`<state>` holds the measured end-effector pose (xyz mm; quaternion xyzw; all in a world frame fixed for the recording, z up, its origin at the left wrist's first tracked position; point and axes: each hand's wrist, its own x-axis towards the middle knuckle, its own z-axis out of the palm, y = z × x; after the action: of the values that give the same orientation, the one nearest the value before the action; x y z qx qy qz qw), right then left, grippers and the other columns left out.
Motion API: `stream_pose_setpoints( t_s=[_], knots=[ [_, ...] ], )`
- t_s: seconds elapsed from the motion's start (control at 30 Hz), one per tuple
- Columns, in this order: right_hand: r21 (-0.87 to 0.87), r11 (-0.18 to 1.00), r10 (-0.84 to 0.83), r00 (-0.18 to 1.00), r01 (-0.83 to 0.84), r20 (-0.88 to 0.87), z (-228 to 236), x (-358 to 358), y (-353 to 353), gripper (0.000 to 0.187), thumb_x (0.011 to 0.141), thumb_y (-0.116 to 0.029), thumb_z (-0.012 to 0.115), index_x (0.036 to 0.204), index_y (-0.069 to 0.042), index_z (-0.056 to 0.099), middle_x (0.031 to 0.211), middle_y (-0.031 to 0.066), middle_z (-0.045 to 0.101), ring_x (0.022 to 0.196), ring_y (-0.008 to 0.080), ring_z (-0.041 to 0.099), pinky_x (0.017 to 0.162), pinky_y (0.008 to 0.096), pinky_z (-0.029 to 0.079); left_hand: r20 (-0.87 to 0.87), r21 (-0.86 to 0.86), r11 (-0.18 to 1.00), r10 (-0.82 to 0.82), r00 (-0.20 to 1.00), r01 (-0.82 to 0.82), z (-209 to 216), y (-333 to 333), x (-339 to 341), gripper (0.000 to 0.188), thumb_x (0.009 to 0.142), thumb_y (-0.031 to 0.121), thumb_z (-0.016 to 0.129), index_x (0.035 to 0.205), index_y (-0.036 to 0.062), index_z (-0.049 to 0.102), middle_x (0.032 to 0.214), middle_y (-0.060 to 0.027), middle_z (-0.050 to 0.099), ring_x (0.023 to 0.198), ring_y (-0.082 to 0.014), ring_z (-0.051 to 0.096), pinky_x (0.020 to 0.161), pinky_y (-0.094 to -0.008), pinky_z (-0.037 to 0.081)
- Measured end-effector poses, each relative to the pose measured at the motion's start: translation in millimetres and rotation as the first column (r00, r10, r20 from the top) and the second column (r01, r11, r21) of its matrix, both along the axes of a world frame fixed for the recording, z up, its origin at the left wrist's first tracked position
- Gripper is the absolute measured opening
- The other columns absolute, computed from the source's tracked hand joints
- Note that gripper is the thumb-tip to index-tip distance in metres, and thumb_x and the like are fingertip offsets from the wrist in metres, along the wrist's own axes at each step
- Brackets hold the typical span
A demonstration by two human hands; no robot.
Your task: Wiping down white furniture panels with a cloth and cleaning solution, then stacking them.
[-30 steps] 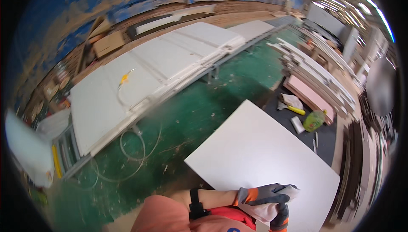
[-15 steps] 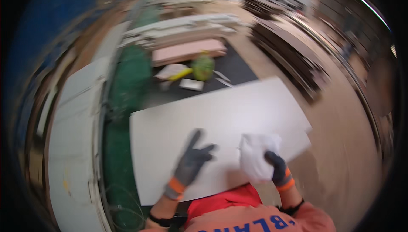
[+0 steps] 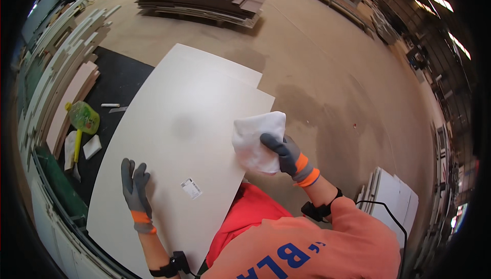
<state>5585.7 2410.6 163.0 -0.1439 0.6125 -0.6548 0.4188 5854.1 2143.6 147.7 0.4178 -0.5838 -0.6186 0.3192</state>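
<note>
A large white panel [image 3: 204, 110] lies before me, with what looks like a second sheet under its right edge. A small printed label [image 3: 191, 188] is stuck to its near part. My left hand [image 3: 135, 189], in a grey glove with an orange cuff, hovers over or rests on the panel's left side; which, I cannot tell. Its fingers are spread and hold nothing. In my right hand [image 3: 286, 155], gloved alike, a folded white cloth [image 3: 257, 143] is gripped, thumb on top, by the panel's right edge.
Left of the panel, on a black surface [image 3: 115, 69], are a green-yellow bottle [image 3: 83, 117], a yellow-handled scraper [image 3: 77, 148] and a white block [image 3: 92, 147]. Long boards [image 3: 69, 105] lie beyond them. Dark boards are stacked [image 3: 199, 0] on the far floor; white panels [image 3: 391, 202] stand at right.
My view has swung to the right, and the panel now appears turned in it. The label has come into sight. The cloth is still in my right hand; my left hand remains open.
</note>
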Motion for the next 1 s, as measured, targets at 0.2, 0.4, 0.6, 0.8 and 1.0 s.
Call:
stream_pose_setpoints(
  t_s=[0.2, 0.4, 0.6, 0.8, 1.0],
  knots=[
    [0.567, 0.823, 0.567, 0.019, -0.026, -0.823, -47, 39, -23, 0.055, 0.077, -0.028, 0.067, 0.128, -0.011, 0.053, 0.138, 0.0128, 0.046, 0.127, 0.0288, 0.043, 0.106, 0.0487, 0.034, 0.460, -0.644, 0.746, 0.198, 0.865, 0.172, -72, -88, -63, 0.057, 0.096, 0.026, 0.053, 0.145, 0.0044, 0.035, 0.148, -0.0178, 0.036, 0.135, -0.0298, 0.038, 0.110, -0.0421, 0.029],
    [0.738, 0.675, 0.733, 0.135, -0.023, -0.666, -72, -12, -50, 0.079, 0.078, -0.050, 0.067, 0.142, -0.014, 0.039, 0.149, 0.0128, 0.036, 0.141, 0.0332, 0.027, 0.115, 0.0502, 0.020, 0.814, -0.577, 0.618, 0.485, 0.318, 0.534, -92, -89, -86, 0.052, 0.101, 0.040, 0.036, 0.150, 0.0218, 0.030, 0.156, -0.0108, 0.025, 0.146, -0.0253, 0.018, 0.117, -0.0454, 0.011],
    [0.451, 0.798, 0.429, 0.149, 0.401, -0.891, -98, -133, -56, 0.060, 0.084, -0.032, 0.059, 0.137, -0.008, 0.045, 0.149, 0.0149, 0.037, 0.140, 0.0329, 0.028, 0.116, 0.0471, 0.017, 0.813, -0.579, 0.604, 0.477, 0.333, 0.548, -101, -91, -95, 0.053, 0.101, 0.039, 0.037, 0.150, 0.0215, 0.028, 0.156, -0.0093, 0.024, 0.146, -0.0250, 0.017, 0.117, -0.0449, 0.011],
    [0.600, 0.798, 0.592, 0.115, 0.060, -0.798, -80, -55, -37, 0.071, 0.081, -0.037, 0.064, 0.142, -0.011, 0.039, 0.149, 0.0164, 0.035, 0.143, 0.0326, 0.024, 0.117, 0.0484, 0.017, 0.809, -0.582, 0.612, 0.504, 0.302, 0.535, -91, -95, -87, 0.052, 0.101, 0.037, 0.037, 0.150, 0.0209, 0.028, 0.156, -0.0093, 0.024, 0.146, -0.0245, 0.017, 0.118, -0.0442, 0.011],
    [0.667, 0.745, 0.667, -0.030, 0.003, -0.745, -66, -153, -74, 0.071, 0.085, -0.039, 0.059, 0.145, -0.008, 0.035, 0.151, 0.0182, 0.031, 0.143, 0.0339, 0.024, 0.118, 0.0451, 0.017, 0.841, -0.527, 0.609, 0.475, 0.259, 0.593, -86, -89, -101, 0.054, 0.100, 0.035, 0.037, 0.150, 0.0169, 0.026, 0.155, -0.0137, 0.024, 0.146, -0.0282, 0.014, 0.118, -0.0463, 0.009]
  ],
)
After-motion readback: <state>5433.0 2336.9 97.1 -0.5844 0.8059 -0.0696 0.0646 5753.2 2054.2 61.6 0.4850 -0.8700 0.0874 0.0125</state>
